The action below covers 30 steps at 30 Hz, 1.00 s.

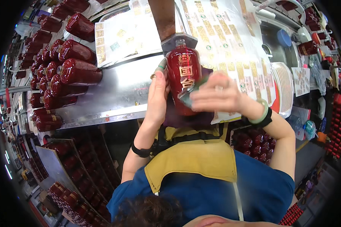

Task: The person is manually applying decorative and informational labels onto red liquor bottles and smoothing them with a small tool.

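Note:
A glossy dark red bottle [182, 90] with gold and white markings lies with its neck pointing away from me, its neck end by a grey angular holder [179, 41]. Along the bottle's left side rests my left hand [158, 94], its thumb up and its fingers curled behind the glass. My right hand [223, 94], smeared by motion, is over the lower right of the bottle. Closed in its fingers is a dark greenish, glossy piece [186, 96] that lies against the bottle; its kind cannot be made out. Purple cloth [169, 118] shows beneath the bottle.
Printed label sheets [219, 34] cover the bench on the right, with another sheet [132, 34] at the left. Several red bottles [77, 72] are stacked on the metal bench's left. A brown upright bar [163, 17] stands beyond the holder. A blue cup [284, 38] sits far right.

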### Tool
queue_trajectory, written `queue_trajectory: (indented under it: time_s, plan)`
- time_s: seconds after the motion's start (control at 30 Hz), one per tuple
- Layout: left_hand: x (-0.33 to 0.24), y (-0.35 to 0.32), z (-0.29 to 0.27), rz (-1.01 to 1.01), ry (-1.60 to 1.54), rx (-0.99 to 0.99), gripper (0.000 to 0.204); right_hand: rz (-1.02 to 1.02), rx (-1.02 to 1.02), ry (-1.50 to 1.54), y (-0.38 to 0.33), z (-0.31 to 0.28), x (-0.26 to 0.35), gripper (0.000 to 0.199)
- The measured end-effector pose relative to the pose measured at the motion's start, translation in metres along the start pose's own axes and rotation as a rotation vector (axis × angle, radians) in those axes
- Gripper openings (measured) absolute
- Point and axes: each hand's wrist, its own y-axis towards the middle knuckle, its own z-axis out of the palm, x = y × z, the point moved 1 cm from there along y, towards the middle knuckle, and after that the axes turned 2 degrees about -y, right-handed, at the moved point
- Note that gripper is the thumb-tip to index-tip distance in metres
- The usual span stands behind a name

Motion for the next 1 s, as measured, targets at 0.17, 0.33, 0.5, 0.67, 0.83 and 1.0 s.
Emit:
queue_trajectory:
  time_s: [0.17,0.33,0.5,0.67,0.83,1.0]
  plan:
    - [0.002,-0.003,-0.003,-0.032,0.018,-0.037,0.075,0.042,-0.036,-0.003,0.025,-0.018,0.007,0.026]
    - [0.004,0.004,-0.008,0.005,0.004,0.0,0.085,-0.106,0.042,-0.102,0.031,0.005,0.009,0.023]
    - [0.001,-0.001,-0.009,0.039,-0.023,-0.1,0.09,0.171,0.007,-0.232,0.07,0.015,-0.034,0.021]
    - [0.006,-0.003,-0.028,0.393,0.186,0.008,0.097,0.19,-0.169,-0.56,0.076,-0.016,-0.066,0.018]
    - [-0.018,0.019,-0.017,0.738,1.226,0.167,0.077,0.642,-0.338,0.046,0.034,-0.007,-0.046,0.025]
    - [-0.03,0.045,-0.025,0.814,1.308,0.045,0.07,1.093,0.111,0.034,-0.008,-0.038,-0.035,0.029]
